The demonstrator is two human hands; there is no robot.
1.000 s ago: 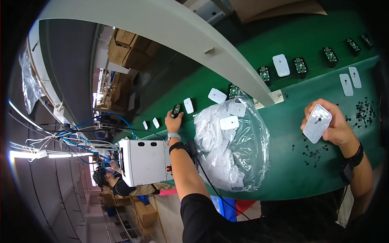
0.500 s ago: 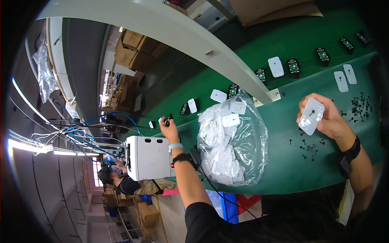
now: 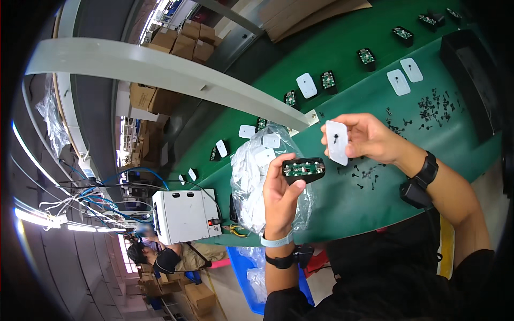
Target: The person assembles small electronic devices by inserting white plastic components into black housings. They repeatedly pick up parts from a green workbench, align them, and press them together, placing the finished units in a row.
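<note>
My left hand (image 3: pixel 282 195) grips a black plastic housing with a green circuit board (image 3: pixel 303 168) showing in its open face. Just right of it, my right hand (image 3: pixel 369 138) pinches a white rounded plate (image 3: pixel 337 142) that has a small black part at its middle. The two pieces are apart, held over the green table. Behind my left hand lies a clear plastic bag (image 3: pixel 249 187) full of white plates. Small black parts (image 3: pixel 366 174) are scattered below my right hand, and a larger heap (image 3: pixel 435 109) lies to the right.
Along the green belt (image 3: pixel 342 72) stand several black housings with boards, some beside white plates. Two white plates (image 3: pixel 398 82) lie near the heap. A grey metal post (image 3: pixel 176 67) crosses above. A white machine box (image 3: pixel 184 214) stands left, a blue bin (image 3: pixel 243 278) below the table.
My left hand has come back from the far left of the belt and now holds a black housing in front of me. My right hand, still with the plate, has moved left toward it.
</note>
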